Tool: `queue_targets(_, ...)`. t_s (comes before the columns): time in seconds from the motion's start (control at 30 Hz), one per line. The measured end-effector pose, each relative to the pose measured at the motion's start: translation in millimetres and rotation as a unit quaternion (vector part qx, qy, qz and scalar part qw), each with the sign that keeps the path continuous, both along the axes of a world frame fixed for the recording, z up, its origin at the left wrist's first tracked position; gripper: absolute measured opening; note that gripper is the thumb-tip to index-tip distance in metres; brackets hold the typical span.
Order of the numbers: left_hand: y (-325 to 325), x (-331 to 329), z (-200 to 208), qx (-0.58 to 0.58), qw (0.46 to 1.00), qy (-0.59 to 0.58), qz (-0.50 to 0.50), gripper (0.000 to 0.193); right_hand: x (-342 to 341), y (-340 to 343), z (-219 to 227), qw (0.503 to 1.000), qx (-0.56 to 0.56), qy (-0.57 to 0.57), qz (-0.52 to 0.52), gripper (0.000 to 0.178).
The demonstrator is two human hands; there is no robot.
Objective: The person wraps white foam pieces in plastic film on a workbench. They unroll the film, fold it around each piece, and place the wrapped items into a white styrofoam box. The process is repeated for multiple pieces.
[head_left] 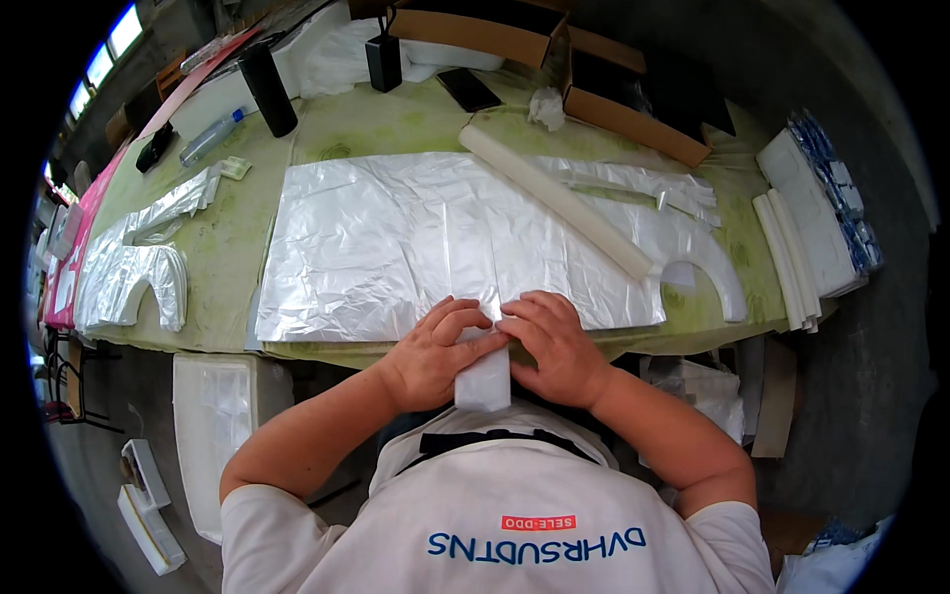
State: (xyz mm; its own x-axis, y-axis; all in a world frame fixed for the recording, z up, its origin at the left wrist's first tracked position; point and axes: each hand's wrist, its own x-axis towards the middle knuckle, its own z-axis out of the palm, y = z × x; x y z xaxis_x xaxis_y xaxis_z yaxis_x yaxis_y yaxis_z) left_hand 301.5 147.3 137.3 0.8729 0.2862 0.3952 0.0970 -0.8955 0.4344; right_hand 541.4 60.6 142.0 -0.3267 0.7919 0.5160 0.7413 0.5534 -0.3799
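A small folded white plastic bundle (483,384) stands between my hands at the front edge of the table, its lower end hanging toward my waist. My left hand (432,358) is closed on it, thumb lying across its top and fingers curled. From the other side my right hand (556,348) grips the upper part, fingers bent inward. Just beyond my fingertips a stack of thin, shiny white plastic sheets (366,247) lies flat and wrinkled. Across its right part rests a long off-white roll (554,203), slanting toward the near right.
Cut-out plastic pieces lie at left (129,272) and right (698,243). Along the back are a black cylinder (267,91), a clear bottle (211,139), a phone (469,90) and a cardboard box (633,121). White rolls (787,259) and stacked blue-and-white packets (826,203) border the right edge.
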Motion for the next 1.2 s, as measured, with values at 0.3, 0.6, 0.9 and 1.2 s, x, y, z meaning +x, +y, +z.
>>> queue_targets(0.3, 0, 7, -8, -0.102, 0.965, -0.082, 0.226, 0.083, -12, 32, 1, 0.986, -0.07, 0.146, -0.026, 0.008)
queue_targets(0.6, 11, 14, 4, -0.144, 0.933, -0.035, 0.328, 0.087, -26, 55, 15, 0.909, -0.306, 0.15, -0.242, 0.026)
queue_targets(0.9, 9, 16, 2, -0.129, 0.937, -0.011, 0.324, 0.086, -26, 54, 26, 0.889, -0.363, 0.162, -0.228, 0.044)
queue_targets(1.2, 2, 20, -3, -0.078, 0.939, -0.018, 0.333, 0.076, -29, 56, 22, 0.905, -0.331, 0.136, -0.229, 0.037)
